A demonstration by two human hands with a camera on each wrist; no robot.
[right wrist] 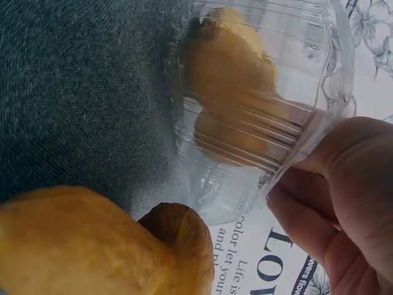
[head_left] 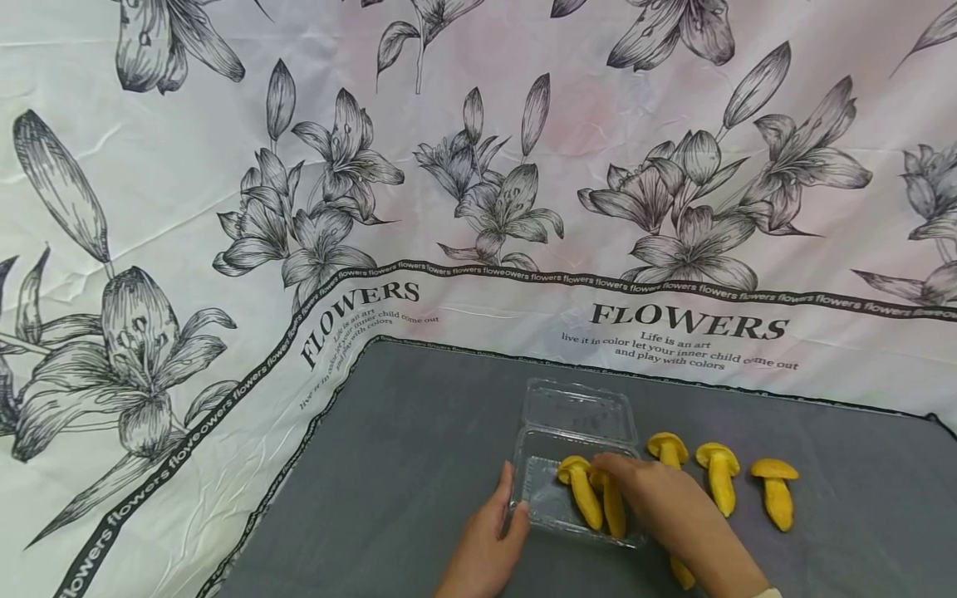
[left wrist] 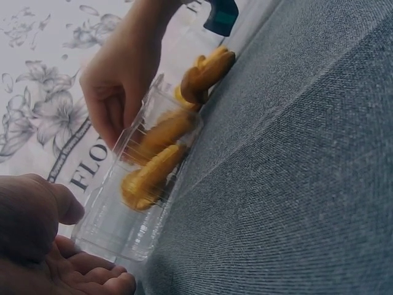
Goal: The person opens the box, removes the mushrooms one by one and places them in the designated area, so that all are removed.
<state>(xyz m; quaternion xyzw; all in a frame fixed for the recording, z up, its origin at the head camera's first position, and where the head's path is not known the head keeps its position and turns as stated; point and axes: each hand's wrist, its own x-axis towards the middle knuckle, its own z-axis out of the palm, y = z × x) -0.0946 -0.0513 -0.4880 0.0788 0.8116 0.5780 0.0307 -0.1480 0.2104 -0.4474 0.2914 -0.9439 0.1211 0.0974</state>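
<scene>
A clear plastic clamshell box lies on the grey cloth with its lid folded back. My left hand holds the box at its left end, thumb by the rim and fingers against the outer wall. Inside the box lies a yellow mushroom, cap toward the back. Beside it, my right hand reaches over the right wall and pinches a second yellow mushroom near its cap. In the right wrist view, both show blurred through the ribbed wall, and the right fingers are partly hidden by it.
Right of the box lie more yellow mushrooms: one by the right hand, one beyond it, and another farthest right. Part of a further mushroom shows below the right forearm. A flower-printed white sheet borders the grey cloth.
</scene>
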